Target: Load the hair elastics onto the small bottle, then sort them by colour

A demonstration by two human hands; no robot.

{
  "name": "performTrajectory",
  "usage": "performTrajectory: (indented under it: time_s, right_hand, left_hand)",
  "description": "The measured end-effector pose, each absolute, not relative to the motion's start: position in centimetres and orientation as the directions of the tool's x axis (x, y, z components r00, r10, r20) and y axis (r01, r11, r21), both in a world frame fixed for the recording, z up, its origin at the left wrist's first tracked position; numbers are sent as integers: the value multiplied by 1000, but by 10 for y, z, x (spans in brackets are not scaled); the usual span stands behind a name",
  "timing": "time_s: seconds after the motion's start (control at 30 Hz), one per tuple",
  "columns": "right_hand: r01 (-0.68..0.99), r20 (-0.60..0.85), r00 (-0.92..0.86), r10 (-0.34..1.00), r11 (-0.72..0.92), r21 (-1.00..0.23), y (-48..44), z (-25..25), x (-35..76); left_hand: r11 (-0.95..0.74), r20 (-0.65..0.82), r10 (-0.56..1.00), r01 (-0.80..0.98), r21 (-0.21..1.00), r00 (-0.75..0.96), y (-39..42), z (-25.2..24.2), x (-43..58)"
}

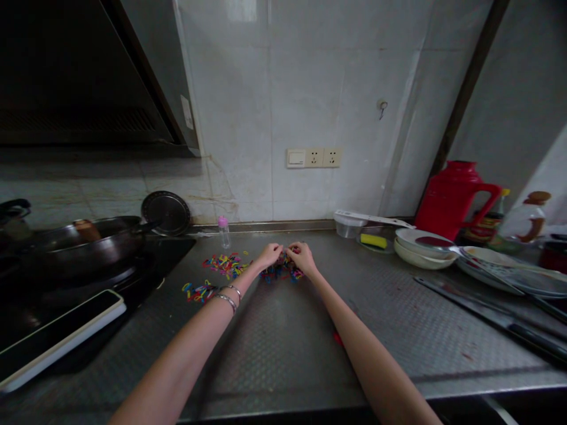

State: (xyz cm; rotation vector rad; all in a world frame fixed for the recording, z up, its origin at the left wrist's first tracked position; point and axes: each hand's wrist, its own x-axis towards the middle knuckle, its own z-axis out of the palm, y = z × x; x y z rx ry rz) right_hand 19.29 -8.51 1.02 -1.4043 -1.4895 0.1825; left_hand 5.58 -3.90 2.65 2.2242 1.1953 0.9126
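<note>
My left hand (pixel 269 255), with two bracelets on its wrist, has its fingers pinched together above a pile of small multicoloured bands (pixel 279 274) that look like hair elastics. Close beside it, my right hand (pixel 302 258) is also closed in a pinch over the same pile. Whatever sits between the fingertips is too small to make out. To the left lies a looser pile of bright bands (pixel 225 265), and nearer to me a smaller pile (pixel 200 291), partly hidden by my left forearm. A small clear bottle with a pink cap (pixel 224 231) stands behind the piles.
On the left are a wok (pixel 84 251) on the black cooktop and a long box-shaped device (pixel 62 336). At right stand a yellow sponge (pixel 373 241), stacked bowls (pixel 423 251), a red thermos (pixel 454 200) and plates. A long knife-like utensil (pixel 478 310) lies along the metal counter.
</note>
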Motion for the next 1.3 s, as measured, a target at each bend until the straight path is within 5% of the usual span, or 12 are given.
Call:
performTrajectory:
  time_s: [0.27, 0.43, 0.6, 0.77, 0.97, 1.13, 1.3]
  right_hand:
    - [733, 499, 230, 835, 189, -654, -93, 12, 194]
    - [844, 547, 236, 803, 110, -526, -108, 18, 192]
    - [823, 637, 45, 770, 333, -461, -117, 32, 172]
    - [708, 574, -362, 735, 617, -343, -119, 32, 122]
    - [727, 433, -467, 771, 613, -309, -104, 9, 59]
    - [811, 408, -293, 865, 451, -372, -76, 0, 30]
    - [836, 382, -212, 900, 369, -407, -43, 3, 25]
  left_hand:
    - [-550, 404, 832, 473, 689, 380, -56, 22, 44]
    - [-629, 519, 777, 475, 616, 355, -72, 23, 33]
    - [-666, 558, 725, 617, 420, 404, -68, 30, -14]
    - [-418, 413, 871, 843, 339, 266, -38, 25, -101]
    - [-296, 278, 932, 931, 214, 232, -23, 6, -168]
    - [-335, 271, 927, 900, 280, 261, -20, -1, -166]
    - [-360, 288, 926, 802, 477, 244, -17, 1, -151]
